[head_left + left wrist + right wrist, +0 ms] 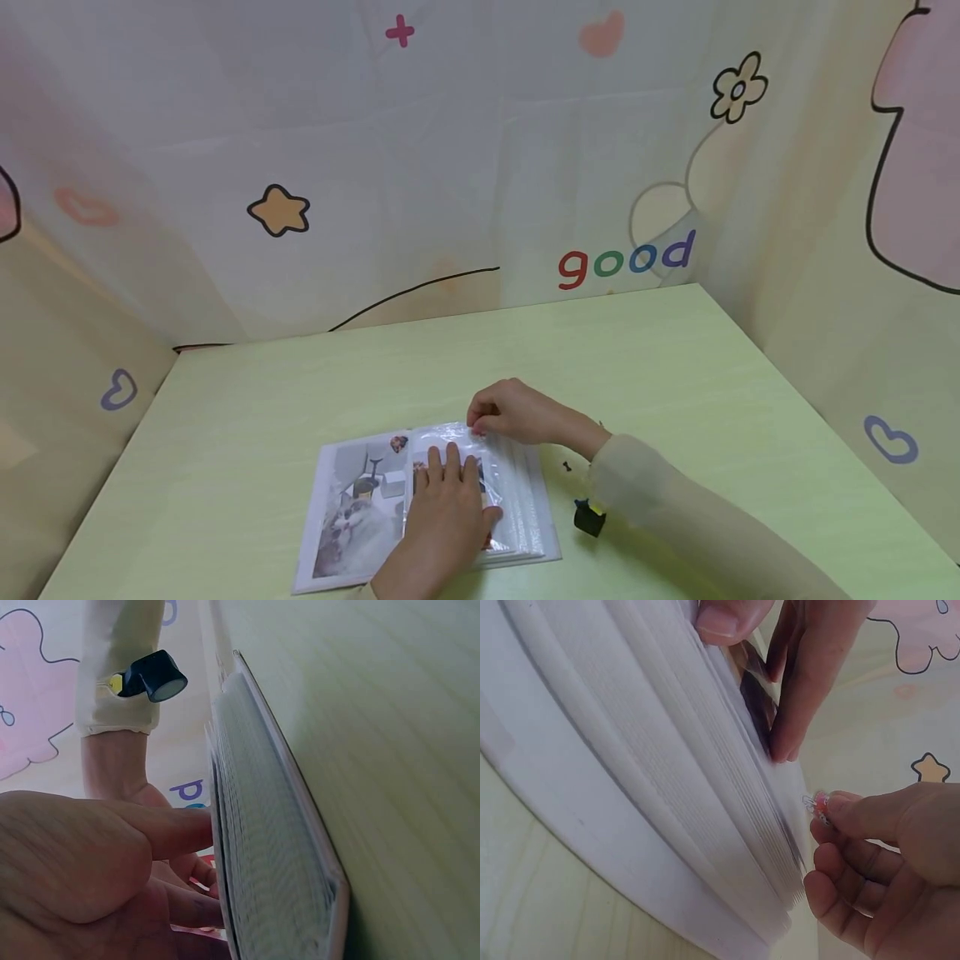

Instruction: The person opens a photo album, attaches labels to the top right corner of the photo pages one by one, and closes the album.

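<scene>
Open photo album [352, 517], glossy plastic sleeves, thick white pages

Pale green wood-grain table [675, 375] is carrying an open photo album [352, 517], lying flat near the front edge, pages up. Just right of the album, a small black bit [566, 467] is sitting on the tabletop. Patterned screens are standing along three table edges.

The head camera looked down from above at the whole table [675, 375]. Both wrist cameras sat very close, sharing the photo album [525, 500] edge.
</scene>
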A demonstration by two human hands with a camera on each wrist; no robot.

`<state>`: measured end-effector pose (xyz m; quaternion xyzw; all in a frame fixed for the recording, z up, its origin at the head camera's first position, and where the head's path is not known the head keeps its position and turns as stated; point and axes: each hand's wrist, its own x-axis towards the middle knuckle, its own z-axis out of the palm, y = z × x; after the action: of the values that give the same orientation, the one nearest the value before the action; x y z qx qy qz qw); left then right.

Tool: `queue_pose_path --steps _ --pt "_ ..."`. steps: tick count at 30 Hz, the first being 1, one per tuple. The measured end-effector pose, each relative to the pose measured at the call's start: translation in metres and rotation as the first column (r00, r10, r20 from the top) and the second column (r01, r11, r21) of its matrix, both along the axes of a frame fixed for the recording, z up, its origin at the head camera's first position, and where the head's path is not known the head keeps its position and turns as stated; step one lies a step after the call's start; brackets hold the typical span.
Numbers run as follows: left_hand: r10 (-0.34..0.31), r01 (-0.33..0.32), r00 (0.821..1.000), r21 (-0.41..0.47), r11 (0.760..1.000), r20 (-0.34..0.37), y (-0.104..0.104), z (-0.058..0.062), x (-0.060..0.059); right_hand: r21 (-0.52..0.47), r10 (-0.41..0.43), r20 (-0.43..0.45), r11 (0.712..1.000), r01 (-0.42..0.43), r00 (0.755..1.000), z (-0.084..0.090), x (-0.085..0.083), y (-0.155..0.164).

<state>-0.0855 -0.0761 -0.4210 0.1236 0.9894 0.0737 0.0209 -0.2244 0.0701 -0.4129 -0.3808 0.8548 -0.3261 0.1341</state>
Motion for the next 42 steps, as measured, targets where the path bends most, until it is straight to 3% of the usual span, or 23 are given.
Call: queue_pose_path --steps 13,24,35,42 --pt "-0.005 0.005 1.000 -0.020 1.000 -0.008 0.002 0.000 0.000 0.066 -0.040 -0.046 0.997 0.043 0.998 -0.009 0.002 -0.008" --pt "-0.001 -0.002 0.997 -0.047 0.999 -0.071 0.002 -0.004 0.001 0.096 0.010 -0.252 0.995 0.014 0.968 -0.014 0.010 -0.009" --pt "0.003 -0.005 0.999 -0.047 0.999 -0.052 0.002 -0.003 0.000 0.090 -0.046 -0.238 0.994 0.069 0.970 -0.015 0.011 -0.007" --pt "0.000 0.000 1.000 0.001 1.000 -0.021 -0.002 -0.004 0.000 0.070 -0.105 -0.341 0.988 0.137 0.934 -0.013 0.023 0.005"
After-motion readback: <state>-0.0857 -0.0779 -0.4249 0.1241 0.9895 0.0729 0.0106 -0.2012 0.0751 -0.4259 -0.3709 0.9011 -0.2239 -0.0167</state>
